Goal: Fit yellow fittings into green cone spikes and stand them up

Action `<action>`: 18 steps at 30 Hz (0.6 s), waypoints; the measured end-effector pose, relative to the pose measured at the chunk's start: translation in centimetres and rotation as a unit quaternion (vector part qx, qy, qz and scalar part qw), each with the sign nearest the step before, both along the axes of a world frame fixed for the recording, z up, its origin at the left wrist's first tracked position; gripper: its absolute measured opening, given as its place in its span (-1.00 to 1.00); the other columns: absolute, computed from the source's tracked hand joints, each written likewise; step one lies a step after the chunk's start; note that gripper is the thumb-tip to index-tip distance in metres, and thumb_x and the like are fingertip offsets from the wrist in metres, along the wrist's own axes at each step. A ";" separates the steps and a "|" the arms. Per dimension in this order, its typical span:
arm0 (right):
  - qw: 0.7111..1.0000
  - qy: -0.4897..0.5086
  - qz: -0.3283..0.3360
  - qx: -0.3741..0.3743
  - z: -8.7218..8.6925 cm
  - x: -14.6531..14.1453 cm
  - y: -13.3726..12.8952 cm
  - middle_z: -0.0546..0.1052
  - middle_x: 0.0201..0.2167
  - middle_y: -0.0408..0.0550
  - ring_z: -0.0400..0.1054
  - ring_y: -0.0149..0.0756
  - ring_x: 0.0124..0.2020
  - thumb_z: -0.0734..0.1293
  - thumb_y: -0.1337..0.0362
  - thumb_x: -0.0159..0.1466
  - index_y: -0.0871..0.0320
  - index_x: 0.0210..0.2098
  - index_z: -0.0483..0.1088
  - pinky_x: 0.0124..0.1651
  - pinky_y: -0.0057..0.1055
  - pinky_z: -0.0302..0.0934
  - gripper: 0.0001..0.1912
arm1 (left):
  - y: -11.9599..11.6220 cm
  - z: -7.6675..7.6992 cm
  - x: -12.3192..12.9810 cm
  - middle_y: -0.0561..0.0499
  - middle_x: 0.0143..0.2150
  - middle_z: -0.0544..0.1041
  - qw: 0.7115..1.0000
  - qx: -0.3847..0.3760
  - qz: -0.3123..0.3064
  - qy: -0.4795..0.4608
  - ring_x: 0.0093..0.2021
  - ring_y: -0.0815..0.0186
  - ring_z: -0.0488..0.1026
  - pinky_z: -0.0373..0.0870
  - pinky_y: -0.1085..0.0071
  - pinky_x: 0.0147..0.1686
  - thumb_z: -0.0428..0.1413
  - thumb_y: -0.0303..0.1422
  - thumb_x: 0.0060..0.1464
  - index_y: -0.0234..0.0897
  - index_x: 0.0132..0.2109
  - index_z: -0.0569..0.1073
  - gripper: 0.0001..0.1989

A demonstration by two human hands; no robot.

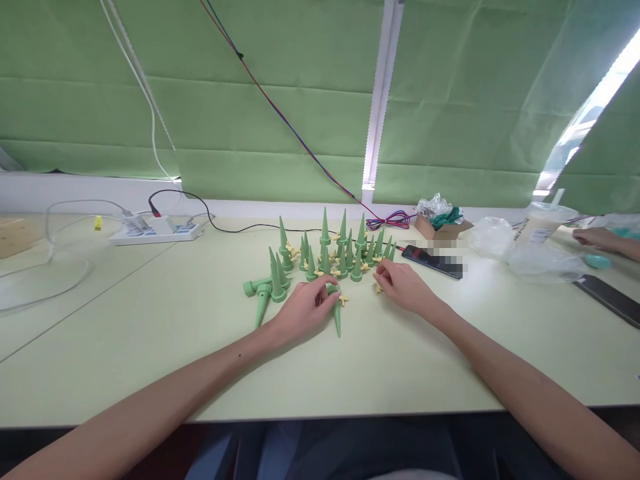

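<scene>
My left hand is closed around the wide end of a green plastic spike, whose tip points toward me. A small yellow valve piece shows beside that spike. To the right, my right hand pinches another small yellow valve piece just above or on the table; its fingers partly cover it. Behind both hands stands a cluster of upright green spikes, many with yellow pieces at their bases. Left of my left hand, a few more spikes stand, and green spikes lie on their sides.
A phone lies right of the cluster, with a small cardboard box behind it. Farther right are a drink cup, plastic bags and a dark phone-like slab. Another person's hand rests there. A power strip lies left.
</scene>
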State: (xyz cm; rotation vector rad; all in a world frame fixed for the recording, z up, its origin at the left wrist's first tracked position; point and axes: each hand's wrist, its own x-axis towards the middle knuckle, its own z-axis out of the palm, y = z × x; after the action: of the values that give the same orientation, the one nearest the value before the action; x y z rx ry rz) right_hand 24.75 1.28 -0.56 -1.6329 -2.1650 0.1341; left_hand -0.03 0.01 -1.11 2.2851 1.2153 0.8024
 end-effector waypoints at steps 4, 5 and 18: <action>0.994 0.079 0.081 -0.003 -0.4 -1.6 -1.1 0.50 -0.43 -0.11 0.34 -0.32 -0.41 0.18 0.26 0.37 0.13 -0.28 0.28 -0.34 -0.43 0.11 -0.88 | 0.2 -0.1 0.0 0.08 -0.49 0.42 1.000 -0.008 0.008 0.005 -0.48 0.31 0.34 0.17 0.43 -0.48 -0.02 -0.17 0.26 -0.25 0.06 0.42 -0.64; 0.992 0.084 0.096 -0.006 -0.5 -2.0 -1.3 0.50 -0.42 -0.11 0.34 -0.33 -0.42 0.18 0.26 0.37 0.13 -0.28 0.29 -0.33 -0.42 0.12 -0.88 | 0.2 -0.2 0.0 0.08 -0.48 0.43 1.000 -0.009 0.010 0.005 -0.48 0.31 0.34 0.17 0.43 -0.48 -0.02 -0.17 0.25 -0.26 0.07 0.42 -0.64; 0.968 0.162 0.192 0.022 -1.1 -3.3 -2.3 0.50 -0.41 -0.13 0.31 -0.38 -0.47 0.23 0.23 0.38 0.12 -0.27 0.35 -0.37 -0.45 0.16 -0.86 | -0.3 0.5 0.3 0.09 -0.50 0.39 0.999 0.015 -0.035 -0.013 -0.51 0.38 0.24 0.15 0.46 -0.47 -0.06 -0.20 0.30 -0.25 -0.13 0.49 -0.70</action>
State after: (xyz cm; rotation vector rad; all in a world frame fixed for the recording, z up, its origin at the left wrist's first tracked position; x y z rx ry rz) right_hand 21.41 -1.04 -1.70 -1.0614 -2.1756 0.4307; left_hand 0.28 -0.30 -0.66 2.3209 1.1115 0.8272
